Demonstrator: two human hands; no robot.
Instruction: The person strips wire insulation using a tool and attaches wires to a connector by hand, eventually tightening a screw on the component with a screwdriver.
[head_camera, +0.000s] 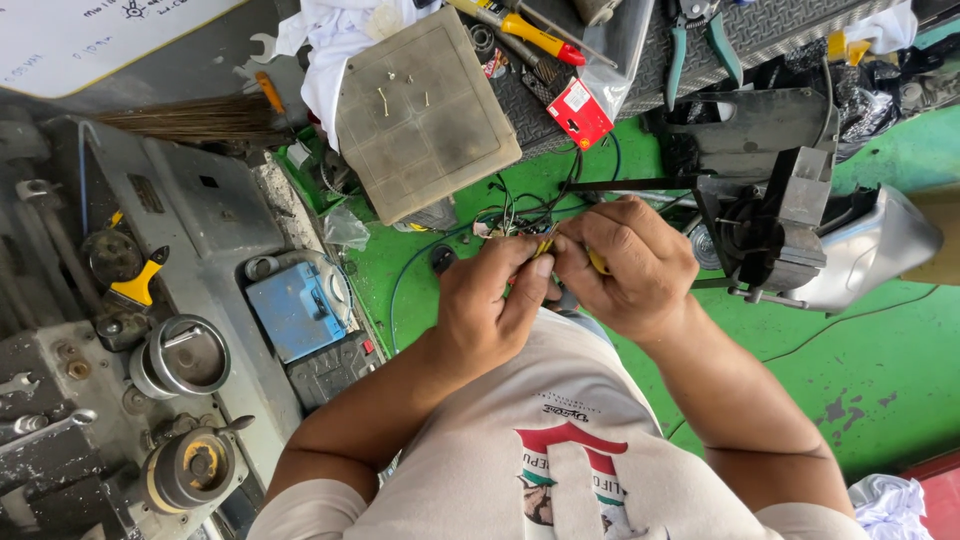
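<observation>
Head view: both hands meet over the green floor, near its middle. Left hand (487, 310) pinches thin wires (520, 222) between thumb & fingers, grip clamped. Right hand (628, 268) is closed round a yellow-handled tool (597, 262), tip at the wires. Best done w/ wires held taut & tool steady. 1 grey tray (425, 112) lies beyond.

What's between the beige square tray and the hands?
Head view: a tangle of thin dark wires on the green floor, between the beige square tray and both hands.
</observation>
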